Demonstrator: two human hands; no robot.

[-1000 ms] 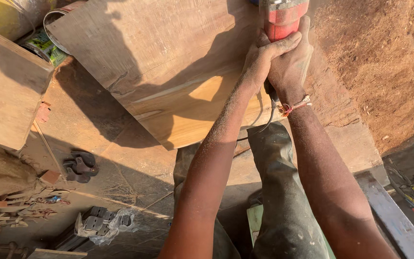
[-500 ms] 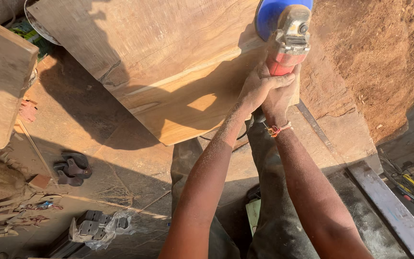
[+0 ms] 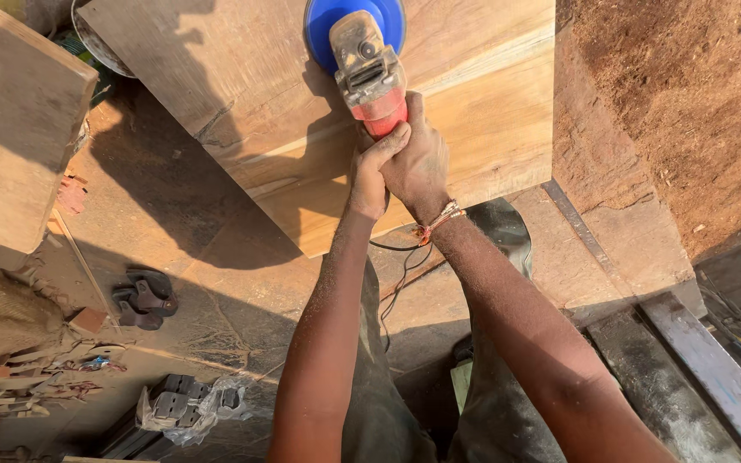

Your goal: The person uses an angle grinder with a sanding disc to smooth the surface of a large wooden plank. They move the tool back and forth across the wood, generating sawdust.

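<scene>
Head view, looking down: both hands clamped on one red angle grinder (image 3: pixel 373 79). Left hand (image 3: pixel 372 176) wraps the rear of the red body from the left, fingers curled tight round it. Right hand (image 3: pixel 420 163) overlaps it from the right, also closed on the grip, thumb running up beside the casing. One corded bracelet (image 3: pixel 439 219) on the right wrist. Grinder sits straight ahead of the knuckles, pointing away from the person, dusty grey head at the front. One blue sanding disc (image 3: pixel 353 27) under the head, lying flat on the big wooden slab (image 3: pixel 242 103), near its far edge in frame. Thin dark power cord (image 3: pixel 400 274) hangs below the wrists.

One slab under the tool; a second wooden plank (image 3: pixel 10 129) at far left, apart from it. One pair of dark sandals (image 3: pixel 143 297) on the dusty ground at left. One bundle of dark blocks in clear plastic (image 3: pixel 186 407) lower left. Sawdust pile (image 3: pixel 688 103) at right. Two flat metal bars (image 3: pixel 688 369) at lower right. Forearms dusted with sawdust.
</scene>
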